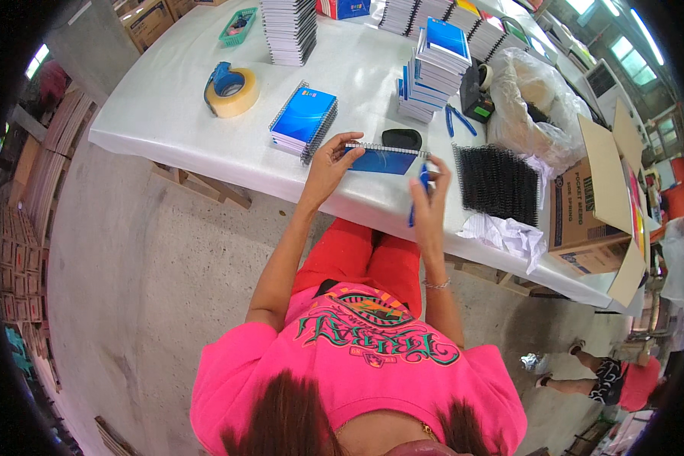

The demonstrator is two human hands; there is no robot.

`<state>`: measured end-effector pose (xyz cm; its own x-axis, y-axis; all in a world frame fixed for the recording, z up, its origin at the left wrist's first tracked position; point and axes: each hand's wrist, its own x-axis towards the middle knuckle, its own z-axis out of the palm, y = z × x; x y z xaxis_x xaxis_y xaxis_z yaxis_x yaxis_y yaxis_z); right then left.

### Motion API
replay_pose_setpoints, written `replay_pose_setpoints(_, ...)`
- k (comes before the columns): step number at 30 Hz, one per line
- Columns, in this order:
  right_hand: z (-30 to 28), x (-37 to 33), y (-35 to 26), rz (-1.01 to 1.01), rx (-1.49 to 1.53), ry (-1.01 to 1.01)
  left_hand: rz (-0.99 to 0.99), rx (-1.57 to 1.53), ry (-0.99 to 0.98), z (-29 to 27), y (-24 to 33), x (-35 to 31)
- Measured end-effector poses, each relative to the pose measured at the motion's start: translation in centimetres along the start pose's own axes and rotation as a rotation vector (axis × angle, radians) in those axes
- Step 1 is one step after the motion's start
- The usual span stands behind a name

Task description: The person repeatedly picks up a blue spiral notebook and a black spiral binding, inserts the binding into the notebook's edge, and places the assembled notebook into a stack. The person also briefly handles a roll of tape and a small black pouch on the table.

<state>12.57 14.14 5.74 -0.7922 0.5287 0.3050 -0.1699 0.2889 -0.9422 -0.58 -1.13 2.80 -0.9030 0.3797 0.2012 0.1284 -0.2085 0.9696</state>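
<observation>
My left hand (330, 166) grips the left end of a small blue spiral notebook (384, 161), thumb on its cover. The notebook is tilted up at the table's front edge, its coil along the top. My right hand (435, 190) is closed around blue-handled pliers (424, 178), their tip at the right end of the coil; the jaws are too small to make out. Just behind the notebook lies a black oval pad (401, 139). A short stack of blue spiral notebooks (302, 115) stands beyond my left hand. To the right of my right hand lie black plastic coils (497, 182).
A tape roll in a blue dispenser (232, 91) sits at left. Notebook stacks (433, 68) rise at the back. Another pair of blue pliers (460, 121), a plastic bag (536, 106) and an open carton (585, 205) occupy the right. Another person (623, 380) is at far right.
</observation>
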Motion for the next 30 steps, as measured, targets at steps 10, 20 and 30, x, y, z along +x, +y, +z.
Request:
replay_pose_setpoints(10,5.8,-1.1,-0.7,-0.343,-0.442,-0.180,0.086,0.062,-0.062,-1.1,-1.0,0.4)
replay_pose_setpoints(20,6.5,-1.4,0.1,-0.300,-0.457,-0.194,0.077,0.124,-0.022,-0.9,-1.1,-0.2)
replay_pose_setpoints(30,3.8,1.1,0.9,0.784,1.068,-0.538,0.167,0.294,0.115,0.7,-0.9,-1.7)
